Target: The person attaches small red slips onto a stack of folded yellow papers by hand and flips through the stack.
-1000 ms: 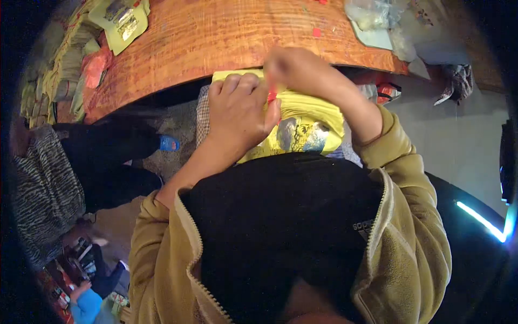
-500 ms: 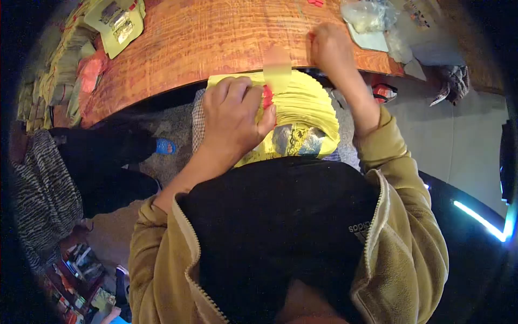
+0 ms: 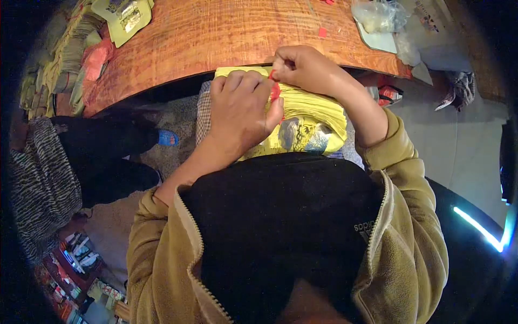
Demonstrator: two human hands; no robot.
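Note:
A thick fanned stack of yellow printed sheets [image 3: 315, 108] rests on my lap against the table's near edge. My left hand [image 3: 240, 105] lies over the left part of the stack with fingers curled and pressing on it. Beside its thumb and forefinger, bright red pieces [image 3: 275, 93] show on the yellow edges. At the top of the stack, my right hand [image 3: 302, 67] has thumb and forefinger pinched together. A small red piece [image 3: 272, 74] shows at its fingertips, partly hidden by them.
The curved wooden table [image 3: 216, 38] bears a red square [image 3: 322, 32], clear plastic bags [image 3: 380, 16] at right and yellow printed sheets [image 3: 129, 21] at left. Bundled stacks [image 3: 67, 56] and red plastic [image 3: 97, 59] stand left. Another person's leg and blue sandal [image 3: 168, 137] are left below.
My right hand has come from the tabletop down and left to the stack's top edge, beside my left hand. A translucent sheet flap standing up there no longer shows. The view has shifted slightly.

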